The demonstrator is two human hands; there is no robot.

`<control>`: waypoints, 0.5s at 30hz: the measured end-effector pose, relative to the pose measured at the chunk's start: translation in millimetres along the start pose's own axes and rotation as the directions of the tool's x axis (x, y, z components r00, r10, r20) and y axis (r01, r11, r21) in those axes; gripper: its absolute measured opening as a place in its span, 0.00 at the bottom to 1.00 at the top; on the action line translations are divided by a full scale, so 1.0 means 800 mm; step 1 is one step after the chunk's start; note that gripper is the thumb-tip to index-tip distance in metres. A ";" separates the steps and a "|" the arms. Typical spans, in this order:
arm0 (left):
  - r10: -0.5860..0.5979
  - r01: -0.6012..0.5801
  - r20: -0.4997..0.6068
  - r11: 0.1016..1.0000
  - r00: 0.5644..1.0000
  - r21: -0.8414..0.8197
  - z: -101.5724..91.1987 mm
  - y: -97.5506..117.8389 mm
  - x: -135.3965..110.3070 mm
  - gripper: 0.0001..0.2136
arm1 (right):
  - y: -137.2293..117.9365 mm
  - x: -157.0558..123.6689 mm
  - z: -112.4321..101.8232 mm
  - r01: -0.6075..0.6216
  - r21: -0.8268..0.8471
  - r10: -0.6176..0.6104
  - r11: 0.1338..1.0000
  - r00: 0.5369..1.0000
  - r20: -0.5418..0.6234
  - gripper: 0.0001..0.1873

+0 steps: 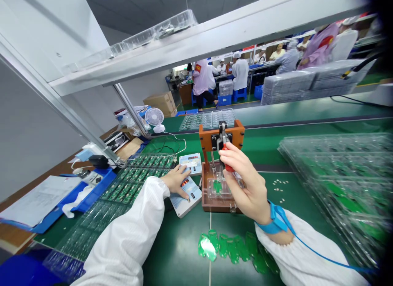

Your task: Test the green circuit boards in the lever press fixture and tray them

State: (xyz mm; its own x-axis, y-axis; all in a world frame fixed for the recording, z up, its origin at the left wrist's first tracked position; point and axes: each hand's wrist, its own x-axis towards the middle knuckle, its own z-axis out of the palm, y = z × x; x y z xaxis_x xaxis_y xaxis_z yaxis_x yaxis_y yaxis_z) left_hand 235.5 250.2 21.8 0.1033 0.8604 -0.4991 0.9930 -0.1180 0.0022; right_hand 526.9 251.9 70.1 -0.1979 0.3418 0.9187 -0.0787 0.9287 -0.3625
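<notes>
My right hand [245,181], with a blue wrist strap [274,220], is wrapped round the red handle [227,160] of a toggle clamp on an orange-topped test fixture [237,134]. Inside the fixture, on a clear plate, lies a small green circuit board [217,186]. My left hand [176,181] rests fingers spread on the white meter boxes left of the fixture. The nearer meter [186,204] shows red digits; the farther meter [196,158] is partly behind my fingers. Several green circuit boards [235,249] lie in a row on the mat in front.
Clear trays of boards [138,175] lie at left, with stacked clear trays [337,171] at right. Small pale bits [278,185] lie right of the fixture. A white fan [154,117] stands behind. A metal shelf [184,48] crosses overhead. People work in the background.
</notes>
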 end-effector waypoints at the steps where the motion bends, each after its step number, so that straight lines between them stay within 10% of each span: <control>1: -0.004 0.004 0.003 1.000 1.000 -0.003 0.001 0.000 0.001 0.65 | 0.000 0.000 0.000 -0.001 0.000 0.001 1.000 1.000 0.000 0.34; 9: -0.047 0.038 -0.147 0.998 0.988 -0.059 -0.027 0.036 -0.034 0.52 | 0.000 -0.001 0.001 -0.002 -0.001 0.002 1.000 1.000 -0.003 0.34; 13: 0.029 -0.053 -0.229 0.994 0.973 -0.098 -0.034 0.117 -0.079 0.21 | 0.001 -0.002 0.001 0.002 -0.007 -0.002 1.000 1.000 -0.008 0.34; 15: 0.268 -0.302 -0.260 0.948 0.928 -0.100 -0.014 0.173 -0.092 0.13 | 0.001 -0.002 0.001 0.007 -0.007 -0.007 1.000 1.000 -0.015 0.34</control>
State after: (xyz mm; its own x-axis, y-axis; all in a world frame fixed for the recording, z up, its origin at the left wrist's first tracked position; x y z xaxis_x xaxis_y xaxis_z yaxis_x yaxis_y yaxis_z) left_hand 365.6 176.4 68.3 0.3765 0.8955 -0.2371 0.9160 -0.3217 0.2396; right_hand 526.2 251.7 67.9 -0.1823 0.3376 0.9235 -0.0736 0.9319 -0.3552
